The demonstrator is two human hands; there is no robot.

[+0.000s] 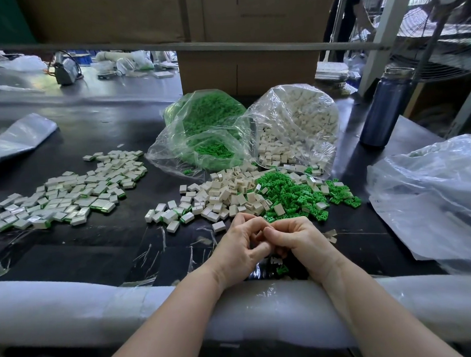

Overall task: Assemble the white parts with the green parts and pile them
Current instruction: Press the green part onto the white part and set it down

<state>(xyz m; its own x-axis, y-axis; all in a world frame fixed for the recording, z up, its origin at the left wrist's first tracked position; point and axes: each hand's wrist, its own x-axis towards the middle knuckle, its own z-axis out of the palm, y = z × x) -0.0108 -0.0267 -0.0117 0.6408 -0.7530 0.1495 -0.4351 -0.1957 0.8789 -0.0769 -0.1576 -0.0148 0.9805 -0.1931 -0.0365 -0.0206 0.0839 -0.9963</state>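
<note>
We rest both forearms on the padded white edge (pixel 70 309) of the table (pixel 75 253), wrists close together. Left hand (pixel 240 247) and right hand (pixel 297 239) meet fingertip to fingertip, fingers curled inward, apparently pinching a part between them, but it's hidden, so we can't tell which piece or its axis. A couple of loose bits, one green (pixel 282 270), lie just under the right palm. Next pick turns on what's straight ahead: loose white parts (pixel 224 195) just beyond the left hand, loose green parts (pixel 294 193) just beyond the right, touching each other in one heap. So each hand is nearer its own colour. Finished white-green pieces (pixel 65 195) pile well off to the left, nearer the left hand. Farther back, bag of green parts (pixel 208 124) and bag of white parts (pixel 300 121) sit side by side. Blue bottle (pixel 385 106) far right.
</note>
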